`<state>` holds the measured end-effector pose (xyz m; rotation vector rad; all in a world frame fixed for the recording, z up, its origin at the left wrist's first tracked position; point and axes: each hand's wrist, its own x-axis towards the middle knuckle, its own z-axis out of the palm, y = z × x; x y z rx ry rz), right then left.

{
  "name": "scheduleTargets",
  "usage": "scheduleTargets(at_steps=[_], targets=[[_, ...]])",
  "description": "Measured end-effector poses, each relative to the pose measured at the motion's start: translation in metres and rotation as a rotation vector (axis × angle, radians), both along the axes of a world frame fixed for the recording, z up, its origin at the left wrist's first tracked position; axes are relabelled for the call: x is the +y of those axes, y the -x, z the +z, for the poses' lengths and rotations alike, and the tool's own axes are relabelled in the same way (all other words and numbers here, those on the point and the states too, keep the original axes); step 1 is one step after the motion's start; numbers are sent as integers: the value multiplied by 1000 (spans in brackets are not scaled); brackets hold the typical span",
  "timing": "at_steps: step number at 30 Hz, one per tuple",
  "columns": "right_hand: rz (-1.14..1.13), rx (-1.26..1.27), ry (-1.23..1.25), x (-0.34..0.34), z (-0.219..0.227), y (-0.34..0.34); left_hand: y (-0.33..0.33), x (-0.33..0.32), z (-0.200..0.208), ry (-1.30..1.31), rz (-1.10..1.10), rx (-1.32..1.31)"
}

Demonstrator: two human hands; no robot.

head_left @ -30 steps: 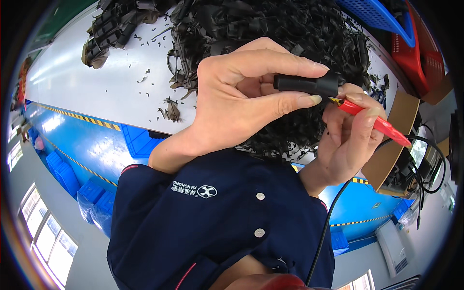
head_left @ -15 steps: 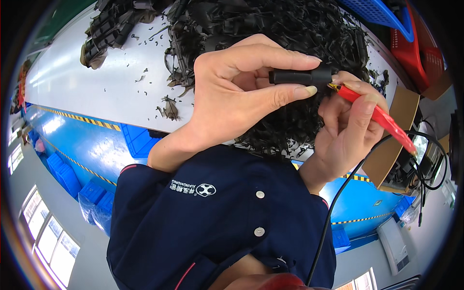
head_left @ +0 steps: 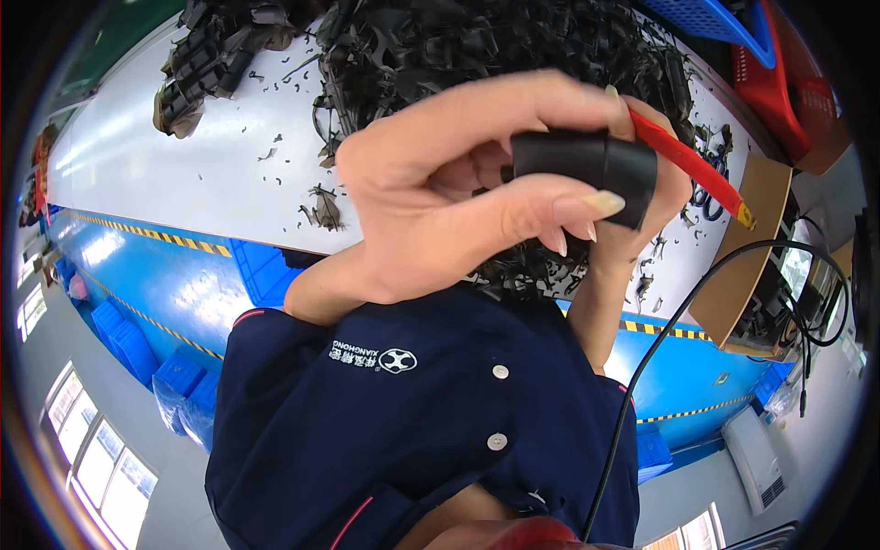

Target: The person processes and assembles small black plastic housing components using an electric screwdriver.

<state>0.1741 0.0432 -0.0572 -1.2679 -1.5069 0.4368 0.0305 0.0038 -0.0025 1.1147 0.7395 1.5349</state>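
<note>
My left hand (head_left: 431, 197) grips a short black plastic cylinder (head_left: 561, 156) between the thumb below and the fingers above. The cylinder has a raised seam and a wider right end. Behind that end, my right hand (head_left: 674, 188) is closed around a slim red-handled tool (head_left: 697, 167), whose handle slants down to the right. Its working tip is hidden behind the cylinder and the fingers. Some right fingertips show below the cylinder, apparently touching or supporting it.
A large heap of black plastic parts and scraps (head_left: 403, 55) covers the white table (head_left: 183, 165), with more dark parts (head_left: 206, 69) at the far left. At right stand a cardboard box (head_left: 747, 252), a red crate (head_left: 775, 92) and a blue basket (head_left: 720, 27). A black cable (head_left: 632, 403) hangs nearby.
The cylinder appears larger and has turned, its right end now lower. My right hand has moved behind it; the tool's tip, visible before, is now hidden.
</note>
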Motion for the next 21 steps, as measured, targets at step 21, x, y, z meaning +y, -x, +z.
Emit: scheduleTargets(at_steps=[21], targets=[[360,677,146,-33,47,12,14,-2,-16,-58,63,244]])
